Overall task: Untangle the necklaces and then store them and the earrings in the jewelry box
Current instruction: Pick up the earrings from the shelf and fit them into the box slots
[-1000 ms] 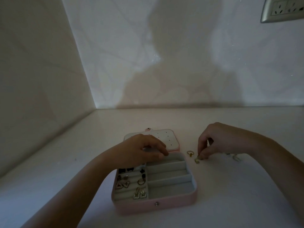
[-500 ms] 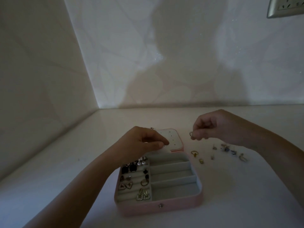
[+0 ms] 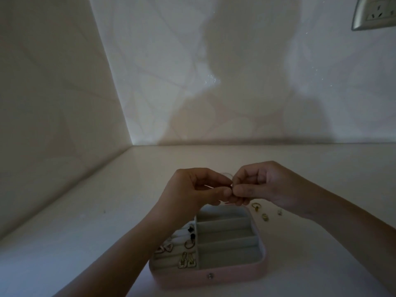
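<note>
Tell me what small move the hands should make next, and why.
Probably lower the small piece (mostly hidden) into the open jewelry box. Left hand and right hand pinch it together just above the box, whose left slots already hold earrings.

Single wide-angle head view, looking forward and down across the surface (image 3: 90, 211) toward the back wall (image 3: 235, 61); left hand (image 3: 192, 189) and right hand (image 3: 270, 185) close below, lower centre of frame.
</note>
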Action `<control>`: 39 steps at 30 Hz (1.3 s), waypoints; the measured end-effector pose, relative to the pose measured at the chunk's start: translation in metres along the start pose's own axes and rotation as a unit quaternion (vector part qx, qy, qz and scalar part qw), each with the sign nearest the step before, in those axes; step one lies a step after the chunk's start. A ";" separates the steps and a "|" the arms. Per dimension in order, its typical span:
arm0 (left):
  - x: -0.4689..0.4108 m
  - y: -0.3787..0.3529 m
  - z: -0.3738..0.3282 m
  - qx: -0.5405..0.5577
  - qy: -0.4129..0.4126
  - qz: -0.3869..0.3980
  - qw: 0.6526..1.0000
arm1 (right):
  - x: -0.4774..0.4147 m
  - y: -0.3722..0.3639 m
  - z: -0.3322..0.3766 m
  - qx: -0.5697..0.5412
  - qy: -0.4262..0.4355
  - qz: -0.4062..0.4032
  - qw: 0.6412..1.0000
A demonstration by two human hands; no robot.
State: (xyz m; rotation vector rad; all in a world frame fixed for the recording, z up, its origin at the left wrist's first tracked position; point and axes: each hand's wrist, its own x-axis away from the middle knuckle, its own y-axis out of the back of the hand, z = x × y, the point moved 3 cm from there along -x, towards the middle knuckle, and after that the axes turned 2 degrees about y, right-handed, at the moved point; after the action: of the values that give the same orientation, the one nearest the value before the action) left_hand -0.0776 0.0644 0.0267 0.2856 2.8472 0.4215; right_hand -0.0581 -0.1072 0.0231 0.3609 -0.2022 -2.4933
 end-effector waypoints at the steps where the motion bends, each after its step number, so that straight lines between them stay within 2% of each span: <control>1: 0.000 0.001 0.000 -0.002 0.008 -0.004 1.000 | -0.001 -0.001 -0.001 0.002 0.001 -0.006 1.000; 12: 0.003 0.005 -0.006 0.037 0.032 0.003 0.999 | -0.001 -0.008 0.001 -0.022 0.035 -0.051 0.998; 15: 0.005 0.005 -0.011 0.007 0.009 -0.013 1.000 | -0.001 -0.009 0.000 -0.039 0.035 -0.043 0.998; 20: 0.010 0.009 -0.020 -0.097 -0.082 -0.083 0.988 | -0.001 -0.012 -0.001 -0.058 0.024 -0.045 0.997; 26: 0.010 0.006 -0.019 -0.116 -0.078 -0.073 0.988 | -0.001 -0.014 0.000 -0.056 0.022 -0.047 0.997; 30: 0.009 0.005 -0.017 -0.104 -0.069 -0.071 0.990 | 0.000 -0.016 0.001 -0.046 0.028 -0.052 0.997; 39: 0.008 0.004 -0.018 0.011 -0.008 -0.047 0.999 | 0.003 -0.009 0.009 -0.008 0.073 -0.108 0.991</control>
State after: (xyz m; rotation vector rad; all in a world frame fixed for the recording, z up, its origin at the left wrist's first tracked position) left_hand -0.0897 0.0658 0.0427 0.1566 2.8374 0.3674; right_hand -0.0681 -0.1006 0.0292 0.5837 -0.0878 -2.6642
